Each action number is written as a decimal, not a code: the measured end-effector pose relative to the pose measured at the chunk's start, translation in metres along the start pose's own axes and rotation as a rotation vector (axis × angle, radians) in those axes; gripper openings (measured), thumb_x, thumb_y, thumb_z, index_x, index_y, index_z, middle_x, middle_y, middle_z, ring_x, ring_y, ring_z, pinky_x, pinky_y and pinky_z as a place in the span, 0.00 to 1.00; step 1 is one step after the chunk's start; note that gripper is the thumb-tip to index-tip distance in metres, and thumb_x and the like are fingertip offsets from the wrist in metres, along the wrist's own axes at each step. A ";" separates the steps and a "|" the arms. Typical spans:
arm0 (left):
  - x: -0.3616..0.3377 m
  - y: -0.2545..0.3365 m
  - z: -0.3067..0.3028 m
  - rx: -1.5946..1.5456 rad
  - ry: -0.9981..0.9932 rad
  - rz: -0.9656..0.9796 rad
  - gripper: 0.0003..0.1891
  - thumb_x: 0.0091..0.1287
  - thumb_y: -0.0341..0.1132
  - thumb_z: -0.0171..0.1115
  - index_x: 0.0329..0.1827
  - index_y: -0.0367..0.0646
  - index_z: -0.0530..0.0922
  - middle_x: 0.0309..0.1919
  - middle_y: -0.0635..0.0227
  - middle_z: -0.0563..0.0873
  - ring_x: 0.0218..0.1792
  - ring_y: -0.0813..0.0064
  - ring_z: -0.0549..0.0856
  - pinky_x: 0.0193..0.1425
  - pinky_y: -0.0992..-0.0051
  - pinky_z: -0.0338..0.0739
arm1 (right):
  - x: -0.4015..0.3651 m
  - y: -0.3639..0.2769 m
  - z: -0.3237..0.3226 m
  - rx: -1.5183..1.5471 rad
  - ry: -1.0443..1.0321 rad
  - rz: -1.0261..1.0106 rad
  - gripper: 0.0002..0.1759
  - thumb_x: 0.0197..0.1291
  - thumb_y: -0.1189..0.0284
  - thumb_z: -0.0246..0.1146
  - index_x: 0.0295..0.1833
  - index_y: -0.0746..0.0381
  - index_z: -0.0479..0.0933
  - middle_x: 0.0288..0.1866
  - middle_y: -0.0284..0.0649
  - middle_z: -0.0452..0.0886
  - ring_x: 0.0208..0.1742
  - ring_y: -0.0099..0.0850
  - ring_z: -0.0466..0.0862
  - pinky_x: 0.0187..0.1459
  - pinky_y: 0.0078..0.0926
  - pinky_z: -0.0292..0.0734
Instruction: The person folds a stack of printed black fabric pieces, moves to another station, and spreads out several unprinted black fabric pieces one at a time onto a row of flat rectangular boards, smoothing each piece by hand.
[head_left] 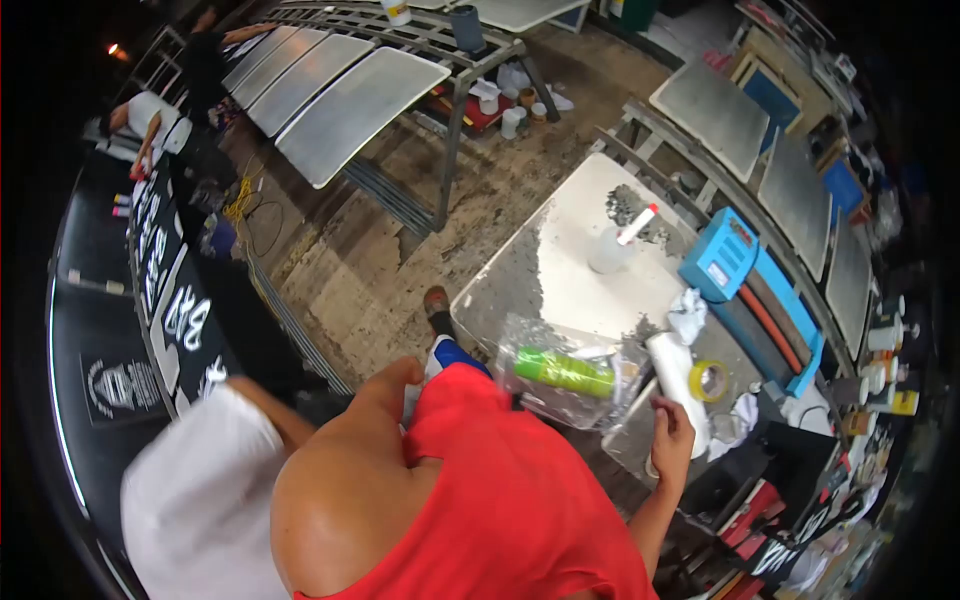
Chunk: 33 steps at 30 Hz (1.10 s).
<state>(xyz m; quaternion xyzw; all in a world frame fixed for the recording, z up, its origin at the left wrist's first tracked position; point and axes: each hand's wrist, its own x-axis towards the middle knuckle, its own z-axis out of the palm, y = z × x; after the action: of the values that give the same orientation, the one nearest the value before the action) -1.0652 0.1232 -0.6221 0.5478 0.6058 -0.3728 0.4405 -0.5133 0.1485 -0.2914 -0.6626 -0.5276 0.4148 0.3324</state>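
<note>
My right hand [672, 440] is over the near edge of the worktable, beside a white roll [677, 380]. Its fingers are slightly curled and apart, and nothing shows in them. A yellow tape roll [709, 381] lies just beyond. My left hand [404, 373] is in front of my body, by my leg; its fingers are too hidden to read. Clear plastic partly covers a green can [565, 373] on the table [580, 290]. Farther back stands a translucent bottle [608, 250] with a red-tipped white nozzle.
A blue heater-like device [722, 255] sits at the table's right side. Metal-framed flat panels [360, 112] rest on a rack ahead. A person in white [205, 490] is close at my left; two more people stand far left beside dark printed fabric [185, 315].
</note>
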 end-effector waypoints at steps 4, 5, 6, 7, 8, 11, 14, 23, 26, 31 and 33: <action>0.070 -0.109 -0.042 0.381 -0.067 0.225 0.18 0.58 0.40 0.58 0.45 0.39 0.86 0.50 0.50 0.85 0.53 0.57 0.84 0.58 0.63 0.76 | 0.051 -0.046 0.113 -0.120 0.081 -0.004 0.13 0.65 0.75 0.56 0.51 0.66 0.80 0.47 0.47 0.85 0.52 0.34 0.83 0.57 0.30 0.73; 0.073 -0.132 -0.062 0.403 0.049 0.278 0.17 0.58 0.36 0.56 0.45 0.39 0.86 0.48 0.50 0.86 0.51 0.59 0.85 0.57 0.62 0.77 | 0.063 -0.064 0.145 -0.146 0.105 0.017 0.13 0.65 0.75 0.55 0.51 0.66 0.80 0.47 0.47 0.85 0.53 0.35 0.83 0.57 0.32 0.73; 0.083 -0.154 -0.076 0.437 0.021 0.340 0.17 0.58 0.34 0.56 0.48 0.38 0.85 0.49 0.51 0.86 0.50 0.60 0.85 0.58 0.63 0.77 | 0.073 -0.079 0.176 -0.191 0.103 0.050 0.14 0.65 0.75 0.54 0.53 0.66 0.80 0.49 0.50 0.84 0.54 0.39 0.83 0.58 0.32 0.73; 0.090 -0.180 -0.095 0.469 -0.004 0.402 0.19 0.58 0.33 0.56 0.50 0.38 0.84 0.49 0.52 0.86 0.49 0.60 0.85 0.58 0.64 0.77 | 0.083 -0.083 0.209 -0.174 0.143 0.060 0.15 0.65 0.74 0.55 0.53 0.68 0.79 0.50 0.51 0.84 0.53 0.41 0.83 0.57 0.32 0.73; 0.088 -0.209 -0.104 0.501 -0.037 0.427 0.19 0.58 0.33 0.56 0.50 0.38 0.84 0.49 0.52 0.86 0.49 0.60 0.85 0.58 0.64 0.77 | 0.092 -0.090 0.242 -0.156 0.128 0.164 0.16 0.63 0.76 0.55 0.54 0.68 0.79 0.53 0.50 0.82 0.57 0.40 0.81 0.60 0.31 0.72; 0.067 -0.256 -0.153 -0.619 -0.015 0.340 0.15 0.57 0.31 0.58 0.45 0.36 0.84 0.50 0.57 0.86 0.52 0.56 0.84 0.55 0.61 0.79 | 0.116 -0.087 0.316 -0.286 0.113 0.169 0.17 0.61 0.76 0.57 0.56 0.67 0.78 0.59 0.51 0.79 0.62 0.44 0.78 0.64 0.33 0.69; 0.104 -0.323 -0.154 -0.720 -0.124 0.648 0.21 0.57 0.27 0.57 0.56 0.39 0.79 0.55 0.62 0.84 0.52 0.60 0.84 0.46 0.53 0.80 | 0.165 -0.092 0.359 -0.487 0.097 0.040 0.21 0.58 0.74 0.60 0.57 0.66 0.76 0.63 0.54 0.75 0.65 0.50 0.74 0.66 0.39 0.68; 0.078 -0.318 -0.248 -0.333 -0.153 0.425 0.27 0.52 0.49 0.69 0.55 0.47 0.82 0.46 0.64 0.86 0.40 0.65 0.86 0.34 0.62 0.82 | 0.246 -0.095 0.383 -0.883 -0.065 0.339 0.19 0.52 0.60 0.65 0.44 0.61 0.82 0.51 0.51 0.79 0.54 0.51 0.78 0.54 0.45 0.77; 0.007 -0.253 -0.380 -0.041 -0.234 0.457 0.25 0.50 0.48 0.71 0.50 0.44 0.84 0.42 0.62 0.88 0.40 0.65 0.87 0.33 0.65 0.84 | 0.263 -0.058 0.377 -0.908 -0.340 0.419 0.20 0.52 0.55 0.61 0.34 0.61 0.85 0.40 0.53 0.85 0.45 0.49 0.84 0.49 0.44 0.80; 0.083 -0.187 -0.526 0.190 -0.427 0.477 0.25 0.50 0.46 0.72 0.49 0.41 0.83 0.39 0.59 0.88 0.37 0.66 0.88 0.37 0.68 0.87 | 0.311 -0.084 0.388 -0.480 -0.652 0.287 0.22 0.47 0.56 0.65 0.45 0.58 0.84 0.45 0.48 0.85 0.48 0.46 0.84 0.48 0.41 0.79; 0.066 -0.131 -0.607 -0.194 -0.509 0.369 0.25 0.51 0.44 0.72 0.52 0.41 0.82 0.40 0.58 0.87 0.34 0.67 0.88 0.34 0.68 0.86 | 0.347 -0.073 0.387 -0.326 -0.799 0.290 0.25 0.46 0.56 0.67 0.50 0.58 0.83 0.50 0.47 0.85 0.52 0.44 0.83 0.51 0.37 0.78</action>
<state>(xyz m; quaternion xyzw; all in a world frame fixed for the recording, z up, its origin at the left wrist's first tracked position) -1.2720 0.6962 -0.4852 0.4931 0.3994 -0.3522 0.6880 -0.8586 0.5039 -0.4645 -0.5612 -0.5744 0.5920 -0.0675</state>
